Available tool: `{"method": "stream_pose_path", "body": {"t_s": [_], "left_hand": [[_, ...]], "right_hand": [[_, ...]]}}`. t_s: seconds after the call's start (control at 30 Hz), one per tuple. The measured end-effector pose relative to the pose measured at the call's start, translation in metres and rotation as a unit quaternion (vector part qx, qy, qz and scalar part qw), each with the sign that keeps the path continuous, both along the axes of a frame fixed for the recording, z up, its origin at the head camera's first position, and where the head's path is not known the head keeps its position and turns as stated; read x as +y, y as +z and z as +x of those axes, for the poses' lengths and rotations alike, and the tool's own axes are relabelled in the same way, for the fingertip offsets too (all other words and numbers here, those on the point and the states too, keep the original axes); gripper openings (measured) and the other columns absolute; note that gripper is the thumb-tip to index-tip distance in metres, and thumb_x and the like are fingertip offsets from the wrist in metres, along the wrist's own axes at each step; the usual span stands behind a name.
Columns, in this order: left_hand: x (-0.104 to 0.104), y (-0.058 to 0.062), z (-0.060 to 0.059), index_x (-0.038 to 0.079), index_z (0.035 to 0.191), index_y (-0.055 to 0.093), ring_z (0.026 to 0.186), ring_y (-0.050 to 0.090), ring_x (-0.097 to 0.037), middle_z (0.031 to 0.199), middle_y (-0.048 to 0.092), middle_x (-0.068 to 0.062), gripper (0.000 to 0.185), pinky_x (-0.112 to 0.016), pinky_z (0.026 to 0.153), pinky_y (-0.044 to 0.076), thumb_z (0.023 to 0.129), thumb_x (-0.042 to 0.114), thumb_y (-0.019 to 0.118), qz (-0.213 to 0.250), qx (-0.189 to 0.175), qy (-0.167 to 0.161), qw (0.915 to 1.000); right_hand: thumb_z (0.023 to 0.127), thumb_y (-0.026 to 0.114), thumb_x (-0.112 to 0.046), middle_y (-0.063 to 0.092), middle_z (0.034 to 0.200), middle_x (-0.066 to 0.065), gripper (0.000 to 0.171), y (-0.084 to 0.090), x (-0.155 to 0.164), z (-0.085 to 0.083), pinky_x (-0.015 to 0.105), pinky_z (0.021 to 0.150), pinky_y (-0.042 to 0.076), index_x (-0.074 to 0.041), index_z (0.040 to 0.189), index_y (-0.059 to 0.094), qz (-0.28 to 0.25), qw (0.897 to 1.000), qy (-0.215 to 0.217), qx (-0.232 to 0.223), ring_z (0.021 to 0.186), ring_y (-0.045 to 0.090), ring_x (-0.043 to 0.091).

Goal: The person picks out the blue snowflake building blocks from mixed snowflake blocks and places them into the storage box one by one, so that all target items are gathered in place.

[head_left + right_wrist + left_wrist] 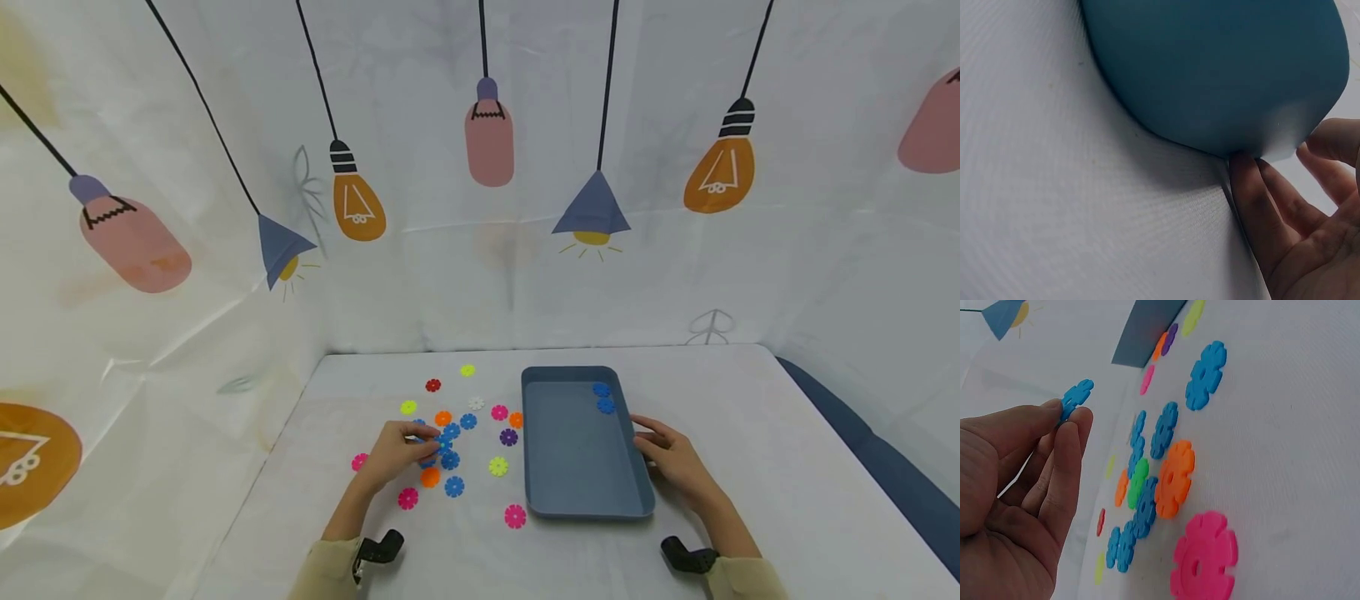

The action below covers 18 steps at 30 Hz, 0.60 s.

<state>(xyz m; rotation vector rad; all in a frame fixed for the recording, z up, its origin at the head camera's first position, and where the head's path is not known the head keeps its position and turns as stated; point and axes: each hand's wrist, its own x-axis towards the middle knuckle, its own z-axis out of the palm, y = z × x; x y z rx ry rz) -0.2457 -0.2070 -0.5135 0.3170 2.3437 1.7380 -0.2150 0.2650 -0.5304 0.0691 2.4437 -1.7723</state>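
Observation:
My left hand (429,439) pinches a blue snowflake disc (1077,397) between thumb and fingertips, lifted a little above the white table. It hovers over a scatter of several flat discs (450,460) in blue, orange, pink, yellow, purple and red. Right of them lies a blue rectangular tray (577,467) with two blue discs (603,397) in its far right corner. My right hand (645,439) rests against the tray's right side. In the right wrist view its straight fingers (1254,200) touch the tray's outer wall (1222,69).
A white cloth covers the table (750,433). White sheets printed with lamp pictures hang at the back and both sides. A large pink disc (1204,556) and an orange one (1174,478) lie closest to my left wrist.

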Motion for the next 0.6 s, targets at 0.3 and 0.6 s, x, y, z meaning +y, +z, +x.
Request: {"method": "stream_pose_path", "body": {"t_s": [0.3, 0.6], "left_hand": [[0.025, 0.004, -0.003, -0.003, 0.107, 0.071, 0.082, 0.070, -0.027, 0.096, 0.068, -0.012, 0.026, -0.032, 0.073, 0.058, 0.088, 0.014, 0.074, 0.014, -0.001, -0.025, 0.9996], [0.048, 0.001, -0.008, 0.001, 0.105, 0.073, 0.082, 0.070, -0.026, 0.095, 0.068, -0.010, 0.022, -0.032, 0.074, 0.058, 0.088, 0.015, 0.073, 0.021, -0.001, -0.028, 0.9994]], "right_hand": [[0.100, 0.054, -0.017, 0.054, 0.128, 0.028, 0.051, 0.003, -0.003, -0.004, 0.034, 0.076, 0.051, -0.004, 0.147, 0.039, -0.001, 1.000, 0.014, 0.009, 0.100, 0.062, 0.030], [0.100, 0.056, -0.019, 0.054, 0.129, 0.028, 0.052, 0.002, -0.001, 0.001, 0.033, 0.076, 0.052, -0.004, 0.147, 0.039, 0.003, 1.000, 0.004, -0.002, 0.100, 0.062, 0.028]]}}
